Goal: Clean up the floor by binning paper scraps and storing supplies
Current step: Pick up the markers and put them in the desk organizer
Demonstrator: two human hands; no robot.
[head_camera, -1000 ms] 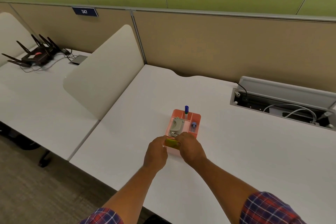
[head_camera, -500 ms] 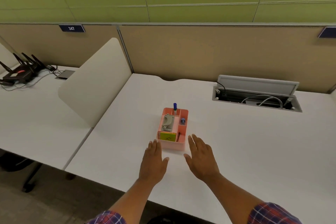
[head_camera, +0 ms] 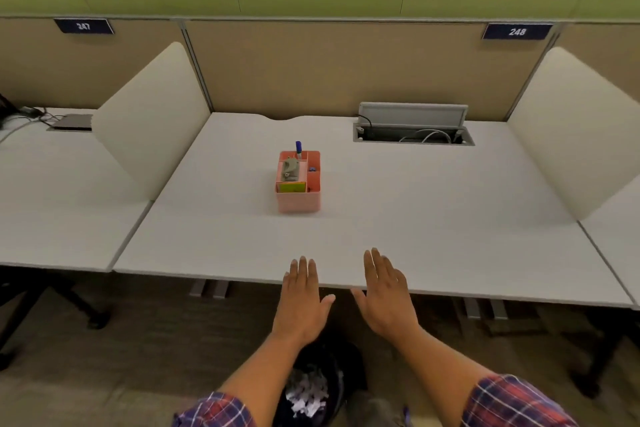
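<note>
Nearest, a black bin (head_camera: 341, 369) is seen on the floor between the forearms, and white scraps (head_camera: 308, 395) are held in it, so the binning is judged done. The left hand (head_camera: 301, 298) and right hand (head_camera: 384, 298) are spread flat, fingers straight, over the front edge of the desk (head_camera: 433, 236); nothing is gripped by either. Farther in, a pink caddy (head_camera: 298, 199) is set upright mid-desk, well apart from both hands and off the floor. Yellow-green notes (head_camera: 292, 187), what may be a stapler (head_camera: 290, 168) and an upright blue pen (head_camera: 298, 146) are stored in it. Beyond, an open cable well (head_camera: 412, 135) is seen
</note>
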